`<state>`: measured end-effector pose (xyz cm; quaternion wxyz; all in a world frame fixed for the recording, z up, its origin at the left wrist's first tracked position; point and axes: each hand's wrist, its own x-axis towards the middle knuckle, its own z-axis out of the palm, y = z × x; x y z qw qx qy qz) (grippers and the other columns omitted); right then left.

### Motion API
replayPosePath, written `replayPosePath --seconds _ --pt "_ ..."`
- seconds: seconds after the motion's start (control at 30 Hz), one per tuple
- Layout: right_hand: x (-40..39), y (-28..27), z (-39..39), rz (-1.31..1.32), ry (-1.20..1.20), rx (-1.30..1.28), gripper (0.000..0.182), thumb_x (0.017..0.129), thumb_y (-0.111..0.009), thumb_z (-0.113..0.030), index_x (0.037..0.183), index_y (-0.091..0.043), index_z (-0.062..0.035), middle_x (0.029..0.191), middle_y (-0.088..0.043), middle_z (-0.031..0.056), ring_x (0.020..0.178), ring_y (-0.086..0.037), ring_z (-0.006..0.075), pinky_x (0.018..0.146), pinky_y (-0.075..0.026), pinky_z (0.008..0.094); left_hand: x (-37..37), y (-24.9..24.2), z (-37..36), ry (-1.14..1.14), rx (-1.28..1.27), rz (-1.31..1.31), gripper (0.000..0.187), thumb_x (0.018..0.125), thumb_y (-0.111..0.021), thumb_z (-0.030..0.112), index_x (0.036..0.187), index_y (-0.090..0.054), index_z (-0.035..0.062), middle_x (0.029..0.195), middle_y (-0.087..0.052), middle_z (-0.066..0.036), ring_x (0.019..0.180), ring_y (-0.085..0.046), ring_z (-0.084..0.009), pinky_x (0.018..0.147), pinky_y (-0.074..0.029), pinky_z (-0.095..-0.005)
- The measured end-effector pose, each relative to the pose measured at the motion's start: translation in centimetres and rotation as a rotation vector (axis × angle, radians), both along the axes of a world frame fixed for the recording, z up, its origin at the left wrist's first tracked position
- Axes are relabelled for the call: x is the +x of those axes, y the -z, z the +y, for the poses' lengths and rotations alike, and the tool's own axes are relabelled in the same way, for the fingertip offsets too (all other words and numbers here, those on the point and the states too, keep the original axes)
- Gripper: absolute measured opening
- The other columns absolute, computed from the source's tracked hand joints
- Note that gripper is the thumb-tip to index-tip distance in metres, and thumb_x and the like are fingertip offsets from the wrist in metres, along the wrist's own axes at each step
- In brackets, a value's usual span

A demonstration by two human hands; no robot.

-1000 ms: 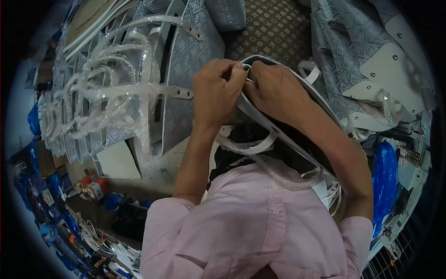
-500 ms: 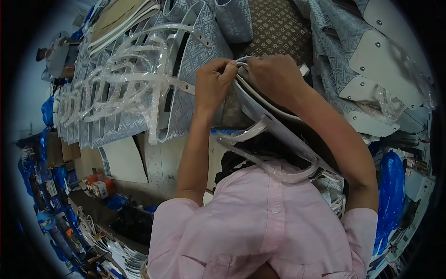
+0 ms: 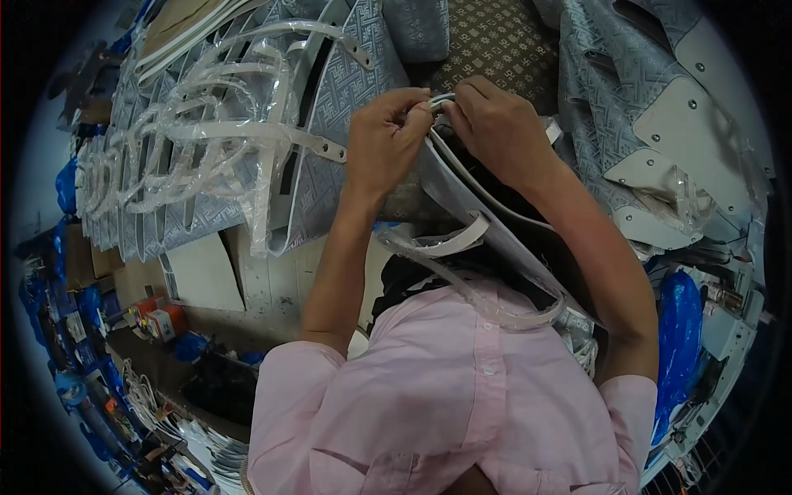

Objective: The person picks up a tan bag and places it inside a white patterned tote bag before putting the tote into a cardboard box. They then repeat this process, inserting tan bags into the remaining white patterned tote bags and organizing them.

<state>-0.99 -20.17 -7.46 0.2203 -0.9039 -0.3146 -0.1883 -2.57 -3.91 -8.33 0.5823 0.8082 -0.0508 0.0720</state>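
A pale handbag (image 3: 459,191) lies tilted against my body, its dark opening facing up and to the right. My left hand (image 3: 386,139) is closed, thumb and forefinger pinching the bag's far end at its pale rim. Right beside it, my right hand (image 3: 505,134) is closed with curled fingers on the same rim. A small gap separates the two hands. The bag's plastic-wrapped handle (image 3: 505,312) loops over my lap. What lies inside the bag is hidden by my right forearm.
Silver patterned bags (image 3: 318,194) with plastic-wrapped handles stand in a row at left. More silver pieces with white riveted panels (image 3: 686,115) are stacked at right. Brown patterned fabric (image 3: 495,41) lies beyond my hands. A blue plastic bundle (image 3: 680,338) sits at lower right.
My right hand has shifted slightly, its fingers now raised and more visible at the rim. My left hand still pinches the end. The whole view has moved a little.
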Motion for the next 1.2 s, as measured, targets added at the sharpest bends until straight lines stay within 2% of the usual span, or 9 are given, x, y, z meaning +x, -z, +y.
replayPosePath --seconds 0.13,0.43,0.77,0.83,0.87,0.93,0.97,1.07,1.2 --pt "0.3 -0.1 0.1 -0.046 -0.019 0.011 0.014 0.080 -0.059 -0.011 0.071 -0.054 -0.0002 0.071 -0.054 0.0104 0.060 -0.060 0.0240 0.055 -0.052 0.0311 0.1 0.0 0.1 0.062 0.009 0.004 0.022 0.083 -0.058 0.016 0.092 -0.066 -0.0029 0.067 -0.064 -0.010 0.059 -0.058 -0.0110 0.056 -0.046 -0.0252" --pt "0.1 0.4 0.4 0.087 -0.078 0.106 0.016 0.083 -0.060 -0.012 0.075 -0.053 0.0004 0.074 -0.056 0.0128 0.063 -0.059 0.0313 0.055 -0.049 0.0370 0.9 -3.0 1.0 0.249 0.414 0.138 0.019 0.080 -0.058 0.015 0.084 -0.066 -0.0029 0.065 -0.063 -0.008 0.059 -0.056 -0.0085 0.055 -0.044 -0.0244" --pt "-1.0 -0.2 -1.9 0.249 -0.274 0.218 0.018 0.080 -0.060 -0.010 0.070 -0.058 0.0045 0.078 -0.059 0.0194 0.070 -0.061 0.0360 0.067 -0.049 0.0407 -0.3 -2.8 1.2 0.009 0.574 -0.055 0.018 0.079 -0.057 0.015 0.080 -0.062 -0.0027 0.056 -0.053 -0.009 0.053 -0.049 -0.0078 0.051 -0.041 -0.0254" --pt "-2.0 0.1 -1.9 0.246 -0.303 0.284 0.018 0.081 -0.060 -0.011 0.072 -0.059 0.0050 0.079 -0.060 0.0207 0.070 -0.060 0.0372 0.068 -0.049 0.0416 -1.7 -2.8 1.3 -0.047 0.502 -0.040 0.018 0.073 -0.058 0.015 0.075 -0.064 -0.0013 0.060 -0.058 -0.017 0.052 -0.058 -0.0289 0.052 -0.045 -0.0337" --pt "-2.3 -0.2 -1.5 0.265 -0.271 0.247 0.017 0.081 -0.060 -0.010 0.073 -0.059 0.0046 0.079 -0.060 0.0200 0.070 -0.060 0.0366 0.067 -0.049 0.0413 -2.3 -2.6 1.7 -0.053 0.496 -0.021 0.018 0.073 -0.058 0.015 0.075 -0.064 -0.0013 0.060 -0.058 -0.017 0.052 -0.058 -0.0289 0.052 -0.045 -0.0337" --pt "-2.7 0.0 -0.9 0.244 -0.216 0.222 0.016 0.082 -0.059 -0.011 0.075 -0.059 0.0036 0.076 -0.060 0.0170 0.070 -0.061 0.0346 0.064 -0.050 0.0397 -2.4 -2.6 2.4 0.051 0.486 -0.064 0.020 0.081 -0.055 0.015 0.086 -0.064 -0.0025 0.058 -0.054 -0.006 0.056 -0.049 -0.0069 0.052 -0.040 -0.0244" --pt "-2.8 0.2 -0.8 0.239 -0.210 0.207 0.016 0.082 -0.059 -0.011 0.075 -0.059 0.0036 0.076 -0.060 0.0170 0.070 -0.061 0.0346 0.064 -0.050 0.0397 -2.3 -2.9 2.5 0.054 0.471 -0.072 0.020 0.081 -0.055 0.015 0.086 -0.064 -0.0025 0.058 -0.054 -0.006 0.056 -0.049 -0.0069 0.052 -0.040 -0.0244" --pt "-2.6 0.0 -0.8 0.181 -0.152 0.104 0.018 0.082 -0.060 -0.012 0.073 -0.059 0.0027 0.074 -0.059 0.0155 0.069 -0.061 0.0336 0.063 -0.050 0.0385 -1.1 -3.3 2.8 0.219 0.560 0.022 0.021 0.082 -0.056 0.015 0.090 -0.065 -0.0023 0.060 -0.057 -0.010 0.053 -0.051 -0.0119 0.053 -0.042 -0.0268" --pt "-2.0 0.0 -0.9 0.097 -0.123 -0.003 0.015 0.083 -0.060 -0.012 0.077 -0.059 0.0013 0.075 -0.058 0.0144 0.068 -0.060 0.0317 0.061 -0.049 0.0379 -0.3 -2.3 3.3 0.365 0.707 -0.285 0.020 0.081 -0.055 0.016 0.075 -0.061 -0.0015 0.062 -0.057 -0.018 0.055 -0.056 -0.0310 0.055 -0.045 -0.0380"
